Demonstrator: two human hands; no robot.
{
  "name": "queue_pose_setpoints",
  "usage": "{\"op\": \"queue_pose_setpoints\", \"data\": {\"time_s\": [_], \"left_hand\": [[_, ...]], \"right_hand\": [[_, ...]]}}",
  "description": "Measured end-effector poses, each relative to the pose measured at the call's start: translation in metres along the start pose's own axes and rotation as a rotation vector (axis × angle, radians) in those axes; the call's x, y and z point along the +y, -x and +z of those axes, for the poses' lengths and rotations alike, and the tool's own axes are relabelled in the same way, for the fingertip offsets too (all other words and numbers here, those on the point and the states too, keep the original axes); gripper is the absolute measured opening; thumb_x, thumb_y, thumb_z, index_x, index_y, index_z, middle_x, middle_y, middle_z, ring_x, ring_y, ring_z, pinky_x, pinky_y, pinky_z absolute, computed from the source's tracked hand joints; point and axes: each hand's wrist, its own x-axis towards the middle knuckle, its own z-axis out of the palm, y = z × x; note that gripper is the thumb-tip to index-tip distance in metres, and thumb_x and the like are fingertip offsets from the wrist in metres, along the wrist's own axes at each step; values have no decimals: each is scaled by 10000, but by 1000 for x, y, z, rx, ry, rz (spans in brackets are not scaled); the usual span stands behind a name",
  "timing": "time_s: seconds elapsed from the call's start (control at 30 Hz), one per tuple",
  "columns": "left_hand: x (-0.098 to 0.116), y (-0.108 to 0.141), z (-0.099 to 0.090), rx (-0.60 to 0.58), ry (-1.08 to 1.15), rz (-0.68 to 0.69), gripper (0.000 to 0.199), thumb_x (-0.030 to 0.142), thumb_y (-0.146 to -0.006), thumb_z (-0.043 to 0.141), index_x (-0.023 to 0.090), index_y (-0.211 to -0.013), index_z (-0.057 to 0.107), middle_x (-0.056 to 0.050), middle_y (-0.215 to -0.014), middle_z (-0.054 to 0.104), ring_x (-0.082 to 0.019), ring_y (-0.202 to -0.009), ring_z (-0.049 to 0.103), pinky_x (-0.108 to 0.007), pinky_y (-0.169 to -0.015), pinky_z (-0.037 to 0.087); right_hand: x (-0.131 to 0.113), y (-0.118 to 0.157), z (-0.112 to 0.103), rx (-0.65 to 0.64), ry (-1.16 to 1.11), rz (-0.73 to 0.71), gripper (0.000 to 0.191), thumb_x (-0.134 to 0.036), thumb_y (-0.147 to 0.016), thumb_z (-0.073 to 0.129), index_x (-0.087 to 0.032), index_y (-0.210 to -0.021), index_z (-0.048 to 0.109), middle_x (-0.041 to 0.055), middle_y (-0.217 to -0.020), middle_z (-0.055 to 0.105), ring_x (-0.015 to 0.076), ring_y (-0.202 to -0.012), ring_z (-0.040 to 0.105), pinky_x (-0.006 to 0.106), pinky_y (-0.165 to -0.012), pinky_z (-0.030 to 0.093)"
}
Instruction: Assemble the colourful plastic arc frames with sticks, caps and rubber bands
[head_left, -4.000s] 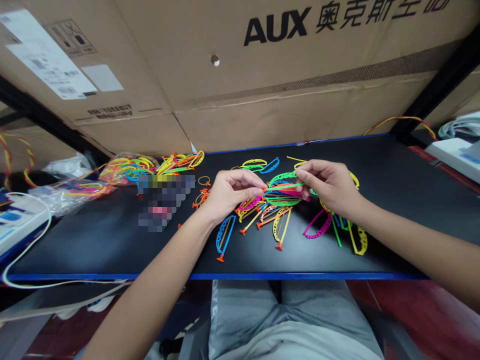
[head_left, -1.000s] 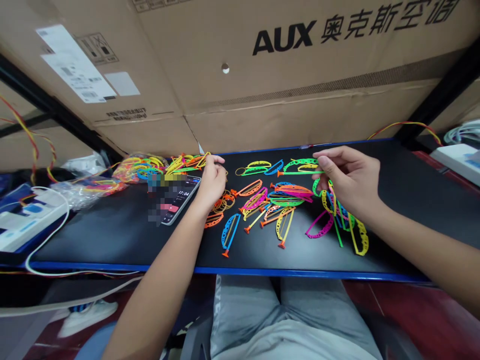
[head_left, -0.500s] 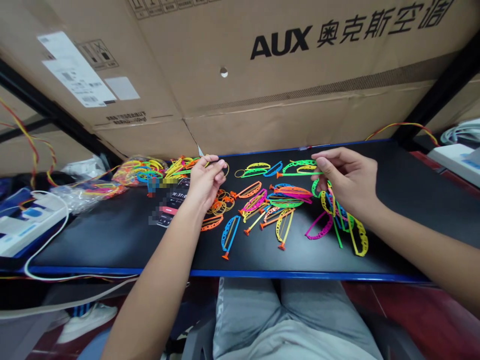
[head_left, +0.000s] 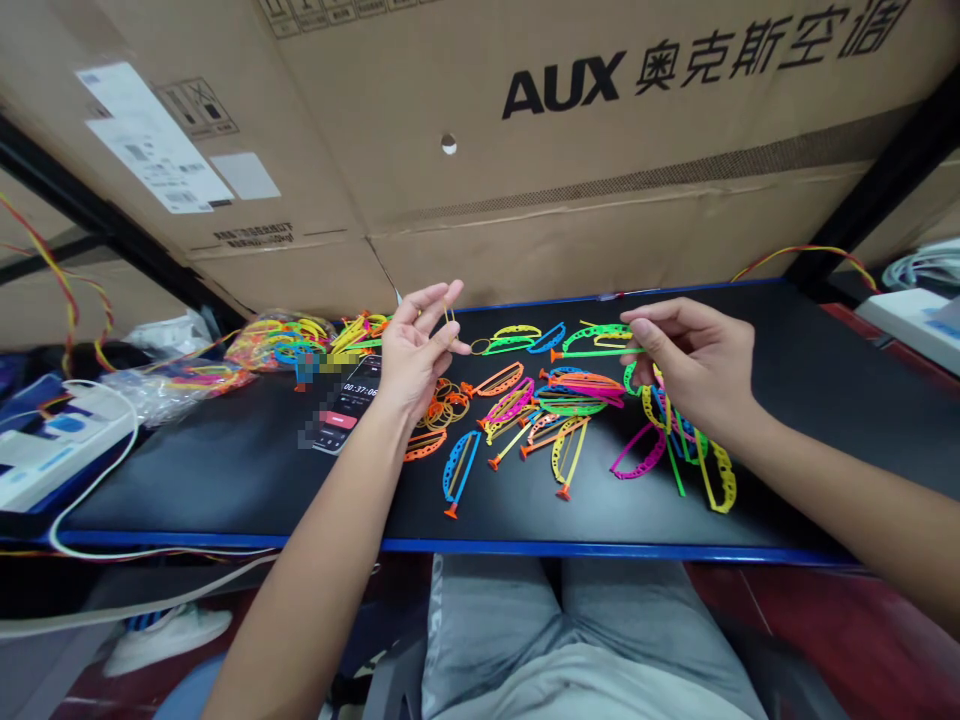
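A rubber band (head_left: 448, 314) is looped on the fingers of my left hand (head_left: 418, 355), above the left part of the table. My right hand (head_left: 686, 360) pinches the end of a green bow with a green arrow (head_left: 600, 351), whose orange tip points left. Between and below my hands lie bows with arrows, among them a blue one (head_left: 460, 470), a yellow one (head_left: 571, 455) and an orange one (head_left: 500, 380). A pile of rubber bands (head_left: 448, 404) sits beside my left wrist. Under my right hand are loose coloured bows, including a yellow one (head_left: 724, 480).
A phone (head_left: 346, 405) showing a timer lies left of my left hand. Plastic bags of coloured parts (head_left: 262, 345) stand at the back left. A large cardboard box (head_left: 525, 200) rises behind the black table (head_left: 225, 480). A white cable (head_left: 112, 470) crosses its left edge.
My left hand has turned and spread its fingers, with the rubber band now stretched between them. The right hand has barely moved with the green bow and arrow.
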Motion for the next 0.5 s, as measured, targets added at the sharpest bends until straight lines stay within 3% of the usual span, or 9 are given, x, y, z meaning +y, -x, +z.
{"op": "queue_pose_setpoints", "data": {"time_s": [0.1,0.17,0.3,0.5], "left_hand": [[3,3,5,-20,-13,6,764,563,-737,910,336,-1385,574,-113,-1599,572,-229,-1003,783,-190,-410,433],[5,6,11,-57,-3,-1,838,618,-720,906,334,-1424,550,-135,-1591,575,-245,-987,790,-192,-383,392],[4,13,28,-157,67,-17,828,654,-744,878,311,-1424,553,-163,-1577,583,-236,-847,812,-192,-354,344],[2,24,54,-321,172,-48,798,723,-786,822,267,-1391,572,-182,-1543,619,-221,-798,820,-209,-450,526]], "right_hand": [[0,4,2,-39,-11,1,243,-486,-904,827,-248,-911,783,-3,-636,702,114,-409,583,264,-371,478],[0,10,7,-84,-38,7,227,-466,-915,818,-241,-917,784,-14,-625,694,104,-398,571,257,-378,481],[-3,24,21,-118,-76,26,215,-446,-940,791,-231,-929,782,-26,-614,680,96,-387,560,246,-377,492],[-2,31,29,-58,-67,-8,144,-381,-965,763,-242,-945,793,-31,-612,660,93,-393,553,238,-384,492]]}}
